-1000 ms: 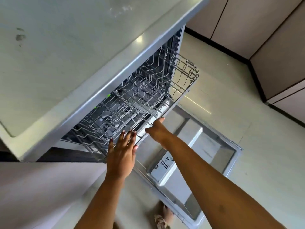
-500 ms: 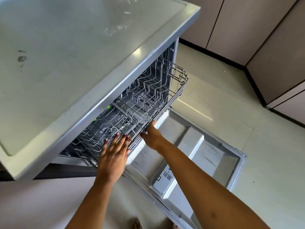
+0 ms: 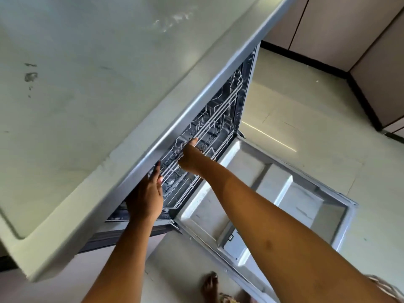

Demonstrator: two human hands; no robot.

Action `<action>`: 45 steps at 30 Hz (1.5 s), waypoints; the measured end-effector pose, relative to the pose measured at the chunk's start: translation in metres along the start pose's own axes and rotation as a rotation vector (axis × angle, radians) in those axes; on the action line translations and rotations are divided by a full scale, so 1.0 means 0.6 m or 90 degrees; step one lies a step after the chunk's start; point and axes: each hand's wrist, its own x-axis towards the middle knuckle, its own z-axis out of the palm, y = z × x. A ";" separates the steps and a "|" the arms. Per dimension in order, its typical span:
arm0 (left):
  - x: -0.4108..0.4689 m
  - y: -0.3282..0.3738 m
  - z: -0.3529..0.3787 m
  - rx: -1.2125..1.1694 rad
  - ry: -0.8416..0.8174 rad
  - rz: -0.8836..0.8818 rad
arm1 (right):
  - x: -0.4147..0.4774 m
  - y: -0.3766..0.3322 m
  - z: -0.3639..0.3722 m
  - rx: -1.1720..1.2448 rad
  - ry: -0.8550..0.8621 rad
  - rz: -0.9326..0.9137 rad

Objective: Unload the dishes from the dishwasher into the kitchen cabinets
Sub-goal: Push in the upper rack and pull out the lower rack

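Observation:
The grey wire upper rack [image 3: 215,119] sits almost fully inside the dishwasher, under the counter edge; I see no dishes in it. My left hand [image 3: 146,197] lies flat against the rack's front at its left end, fingers apart. My right hand [image 3: 190,159] presses on the front wire near the middle, with its fingers partly hidden. The dishwasher door [image 3: 273,193] lies folded down flat below both arms.
A pale countertop [image 3: 87,106] overhangs the dishwasher and fills the upper left. Beige cabinet fronts [image 3: 341,27] with a black plinth line the far wall. Light floor tiles [image 3: 306,101] lie right of the door. My foot [image 3: 209,285] stands beside the door's near corner.
The rack has slid from well pulled out to nearly all the way inside the dishwasher. Both hands have followed it inward against its front.

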 end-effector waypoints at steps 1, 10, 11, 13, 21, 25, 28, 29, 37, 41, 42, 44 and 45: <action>-0.001 0.001 0.006 -0.005 -0.020 0.000 | 0.003 0.004 -0.001 0.001 -0.008 0.003; -0.014 0.013 0.034 -0.103 0.049 -0.072 | -0.036 0.045 -0.012 0.056 0.002 -0.112; -0.023 0.024 0.039 -0.125 0.091 -0.081 | -0.039 0.057 -0.012 0.066 0.028 -0.125; -0.048 0.044 0.061 -0.135 0.176 -0.061 | -0.044 0.092 -0.011 0.107 0.082 -0.125; -0.078 0.064 0.199 -0.087 0.072 0.095 | 0.026 0.269 0.024 -0.006 0.132 -0.028; -0.022 0.050 0.277 -0.066 -0.045 0.036 | 0.099 0.290 0.062 -0.374 0.121 -0.168; 0.027 0.039 0.332 -0.059 -0.090 0.002 | 0.171 0.290 0.084 -0.555 0.129 -0.255; 0.041 0.033 0.345 -0.050 -0.099 0.002 | 0.193 0.293 0.089 -0.604 0.125 -0.264; 0.056 -0.006 0.463 -0.072 -0.194 -0.018 | 0.242 0.310 0.117 -0.722 0.183 -0.297; 0.058 0.000 0.457 -0.096 -0.172 -0.027 | 0.239 0.287 0.103 -0.780 0.195 -0.300; 0.057 0.002 0.455 -0.104 -0.177 -0.024 | 0.234 0.286 0.100 -0.774 0.194 -0.292; 0.047 0.006 0.457 -0.100 -0.190 -0.012 | 0.226 0.285 0.100 -0.751 0.182 -0.274; 0.036 0.010 0.458 -0.093 -0.199 -0.003 | 0.220 0.288 0.098 -0.746 0.178 -0.267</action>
